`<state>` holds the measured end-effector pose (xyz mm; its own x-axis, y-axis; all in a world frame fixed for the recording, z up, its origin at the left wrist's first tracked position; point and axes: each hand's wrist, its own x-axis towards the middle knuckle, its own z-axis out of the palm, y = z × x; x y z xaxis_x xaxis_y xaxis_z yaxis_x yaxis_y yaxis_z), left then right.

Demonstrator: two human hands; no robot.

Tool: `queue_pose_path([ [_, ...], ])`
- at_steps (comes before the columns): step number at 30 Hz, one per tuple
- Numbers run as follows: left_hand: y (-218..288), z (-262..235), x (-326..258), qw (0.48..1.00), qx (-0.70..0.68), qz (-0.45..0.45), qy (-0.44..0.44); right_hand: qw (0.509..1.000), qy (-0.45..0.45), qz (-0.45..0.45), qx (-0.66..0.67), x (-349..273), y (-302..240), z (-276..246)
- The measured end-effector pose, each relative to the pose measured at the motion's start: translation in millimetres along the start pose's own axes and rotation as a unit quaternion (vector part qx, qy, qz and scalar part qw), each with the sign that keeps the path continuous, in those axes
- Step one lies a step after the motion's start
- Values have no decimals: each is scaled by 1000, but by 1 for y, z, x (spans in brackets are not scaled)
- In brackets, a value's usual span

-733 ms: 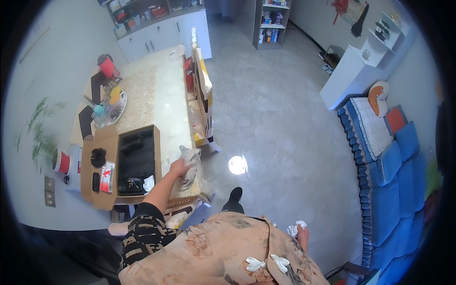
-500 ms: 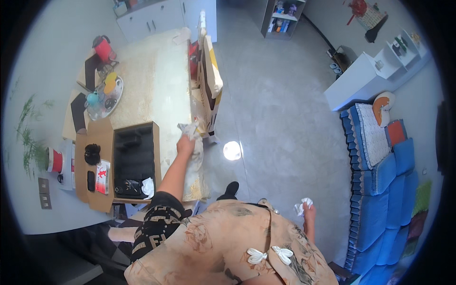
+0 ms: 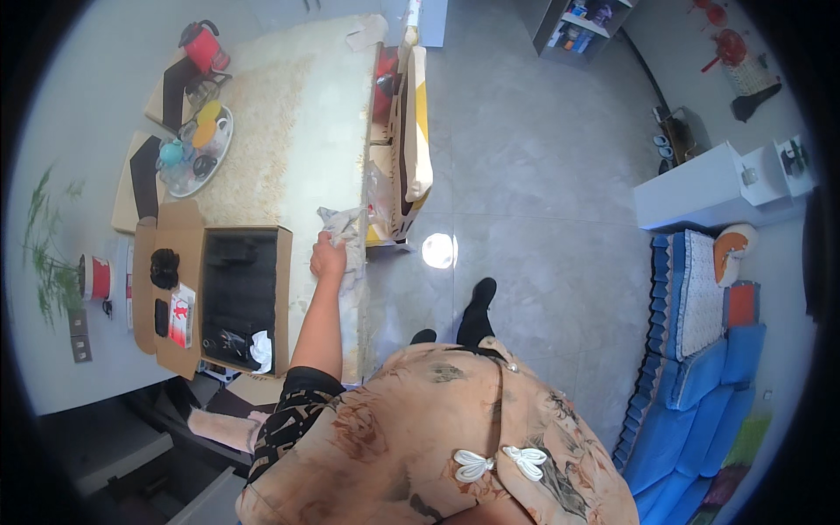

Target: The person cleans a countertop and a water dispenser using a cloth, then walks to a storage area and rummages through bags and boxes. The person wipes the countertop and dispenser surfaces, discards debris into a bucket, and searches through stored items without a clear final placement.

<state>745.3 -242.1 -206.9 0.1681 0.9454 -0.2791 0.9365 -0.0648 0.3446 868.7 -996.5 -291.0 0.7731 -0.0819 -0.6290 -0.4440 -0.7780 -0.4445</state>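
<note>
My left hand (image 3: 327, 258) is closed on a grey-white cloth (image 3: 344, 226), pressed to the tabletop near the right edge of the pale table (image 3: 325, 131). Part of the cloth spreads out beyond the fingers and down along the edge. Just left of that forearm lies an open cardboard box (image 3: 284, 297) with black foam inside; dark items and a crumpled white tissue (image 3: 261, 350) are in its near end. My right hand is out of view.
On the table's left are a round tray (image 3: 224, 156) of teaware and a red kettle (image 3: 205, 48). A chair (image 3: 411, 149) stands against the right edge. A blue sofa (image 3: 691, 437) lines the right wall, with a white cabinet (image 3: 687, 188) beyond it.
My right hand, which held a crumpled white tissue, has left the view. My left hand still grips the cloth at the table edge. The view has shifted, and one foot now shows further forward.
</note>
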Motion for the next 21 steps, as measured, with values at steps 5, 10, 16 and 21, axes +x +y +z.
queue_pose_path([
  [5,0,9,5,996,-12,-86,10,994,-16,27,-109,111,-18,-50],
  [10,-8,27,9,985,-52,-153,54,994,-14,-11,-105,206,-167,-113],
  [16,-21,47,33,968,-114,-198,104,992,-26,-119,16,298,-362,-137],
  [21,-27,51,60,949,-139,-255,126,976,-66,-204,-21,356,-454,-96],
])
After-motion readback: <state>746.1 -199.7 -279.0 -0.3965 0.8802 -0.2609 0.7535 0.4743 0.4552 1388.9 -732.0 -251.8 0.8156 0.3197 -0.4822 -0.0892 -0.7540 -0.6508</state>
